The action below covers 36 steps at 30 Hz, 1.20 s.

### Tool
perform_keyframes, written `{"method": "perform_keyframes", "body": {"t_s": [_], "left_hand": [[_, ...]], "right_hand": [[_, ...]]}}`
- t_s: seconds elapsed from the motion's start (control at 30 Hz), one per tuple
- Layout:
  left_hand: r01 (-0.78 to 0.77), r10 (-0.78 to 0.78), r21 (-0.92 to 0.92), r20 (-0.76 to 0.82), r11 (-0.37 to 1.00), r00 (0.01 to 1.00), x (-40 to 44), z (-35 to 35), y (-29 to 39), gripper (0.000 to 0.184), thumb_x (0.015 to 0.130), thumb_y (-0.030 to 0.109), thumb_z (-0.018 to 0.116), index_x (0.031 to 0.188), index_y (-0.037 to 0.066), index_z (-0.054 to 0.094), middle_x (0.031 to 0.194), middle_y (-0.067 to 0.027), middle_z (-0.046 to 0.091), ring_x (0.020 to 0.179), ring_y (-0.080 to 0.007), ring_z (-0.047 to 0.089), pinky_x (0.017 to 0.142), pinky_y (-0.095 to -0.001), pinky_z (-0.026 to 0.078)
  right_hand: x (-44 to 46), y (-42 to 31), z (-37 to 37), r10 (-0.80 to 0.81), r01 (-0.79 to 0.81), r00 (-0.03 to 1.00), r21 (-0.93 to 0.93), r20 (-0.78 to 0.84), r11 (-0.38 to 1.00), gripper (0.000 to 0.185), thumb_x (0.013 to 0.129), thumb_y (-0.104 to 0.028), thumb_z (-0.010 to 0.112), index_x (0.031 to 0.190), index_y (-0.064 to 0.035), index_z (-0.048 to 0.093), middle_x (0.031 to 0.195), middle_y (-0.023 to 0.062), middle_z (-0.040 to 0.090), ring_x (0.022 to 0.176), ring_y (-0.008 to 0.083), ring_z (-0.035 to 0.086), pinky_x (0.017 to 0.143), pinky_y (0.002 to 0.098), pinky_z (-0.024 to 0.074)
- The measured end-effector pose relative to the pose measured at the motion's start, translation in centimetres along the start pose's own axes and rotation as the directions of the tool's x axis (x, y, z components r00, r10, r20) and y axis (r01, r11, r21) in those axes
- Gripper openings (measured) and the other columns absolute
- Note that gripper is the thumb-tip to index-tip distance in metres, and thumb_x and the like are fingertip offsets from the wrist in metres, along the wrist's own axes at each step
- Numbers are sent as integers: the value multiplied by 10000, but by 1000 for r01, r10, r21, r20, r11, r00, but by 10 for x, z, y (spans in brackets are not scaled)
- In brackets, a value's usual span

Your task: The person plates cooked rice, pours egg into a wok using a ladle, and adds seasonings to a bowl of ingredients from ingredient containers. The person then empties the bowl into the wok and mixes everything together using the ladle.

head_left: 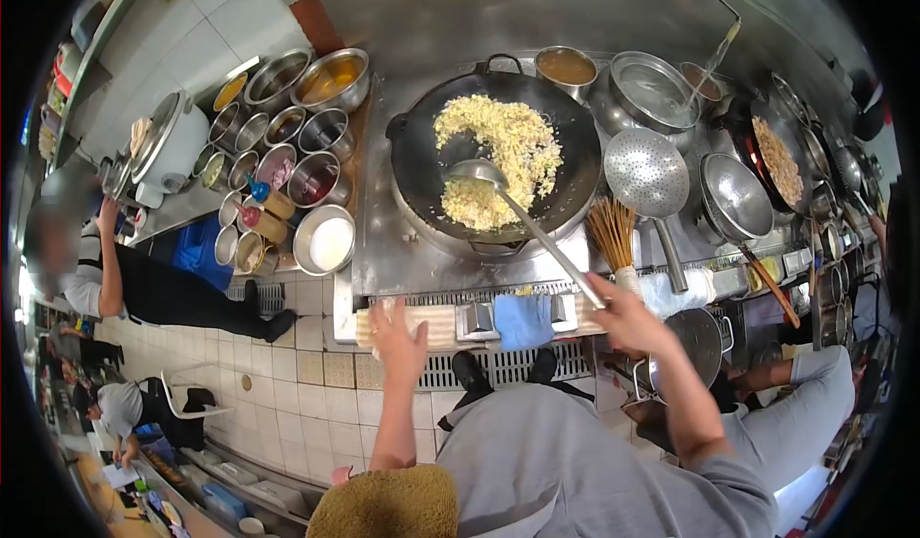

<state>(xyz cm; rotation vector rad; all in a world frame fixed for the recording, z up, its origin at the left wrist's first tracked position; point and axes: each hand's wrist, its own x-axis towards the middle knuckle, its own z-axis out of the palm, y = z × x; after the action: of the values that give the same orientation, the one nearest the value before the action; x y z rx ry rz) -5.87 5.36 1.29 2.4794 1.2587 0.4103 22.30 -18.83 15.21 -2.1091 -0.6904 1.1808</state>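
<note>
My right hand (pixel 632 322) is wrapped round the handle end of a long metal ladle (pixel 551 236). The ladle's bowl rests in a large black wok (pixel 412 164), against yellow egg fried rice (pixel 508 136) spread in a curve over the wok's middle. At the stove's front edge, my left hand (pixel 398 337) lies with its fingers apart on a folded striped cloth (pixel 439 327). A blue cloth (pixel 524 320) lies between my hands on the same edge. Just right of the wok stand a bamboo brush (pixel 610 231) and a perforated skimmer (pixel 648 174).
Left of the wok are several metal seasoning pots, squeeze bottles (pixel 268 212) and a bowl of white contents (pixel 331 244). A pot of water (pixel 656 88) sits under a tap at the back right. Beyond it is a second wok (pixel 767 155). Other people are left and right.
</note>
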Motion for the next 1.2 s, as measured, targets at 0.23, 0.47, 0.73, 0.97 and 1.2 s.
{"method": "perform_keyframes", "body": {"t_s": [0.23, 0.47, 0.73, 0.97, 1.2], "left_hand": [[49, -90, 159, 264, 986, 960, -9, -23, -33, 811, 761, 228, 786, 1468, 164, 394, 1418, -322, 391, 1293, -476, 419, 1054, -529, 358], [13, -128, 274, 407, 962, 904, 16, -13, -34, 808, 714, 217, 800, 1433, 168, 436, 1271, -270, 558, 1155, -413, 559, 956, -484, 454], [303, -195, -470, 265, 829, 944, -12, -12, -55, 569, 763, 123, 682, 1304, 29, 535, 1160, -218, 633, 1004, -335, 655, 830, -415, 539], [497, -277, -859, 510, -121, 814, -60, 14, -33, 507, 909, 222, 630, 1348, 20, 476, 1157, -139, 639, 947, -261, 663, 789, -359, 562], [570, -75, -799, 591, -192, 803, 25, 46, 46, 471, 982, 345, 559, 1283, -16, 536, 1126, -141, 685, 967, -242, 695, 754, -342, 578]], "right_hand": [[-64, -11, -39, -150, 138, 989, -488, 14, 862, 634, 872, -172, 637, 1456, -76, 406, 775, 252, 648, 738, 428, 638, 725, 433, 512], [74, -14, -14, -135, 166, 983, 303, -122, 938, 662, 892, -58, 617, 1498, -44, 352, 610, 16, 513, 428, 117, 503, 385, 298, 397], [143, -39, 20, -321, 335, 934, 80, -157, 939, 684, 886, -81, 634, 1498, -55, 331, 636, 79, 559, 457, 155, 538, 429, 344, 454], [5, 43, -29, -346, 271, 938, -630, 3, 728, 663, 891, -171, 626, 1494, -178, 351, 750, 252, 654, 748, 454, 650, 705, 535, 513], [48, 56, -66, -354, 122, 914, -701, -196, 703, 636, 897, -199, 592, 1487, -213, 354, 767, 224, 663, 716, 443, 642, 678, 537, 519]]}}
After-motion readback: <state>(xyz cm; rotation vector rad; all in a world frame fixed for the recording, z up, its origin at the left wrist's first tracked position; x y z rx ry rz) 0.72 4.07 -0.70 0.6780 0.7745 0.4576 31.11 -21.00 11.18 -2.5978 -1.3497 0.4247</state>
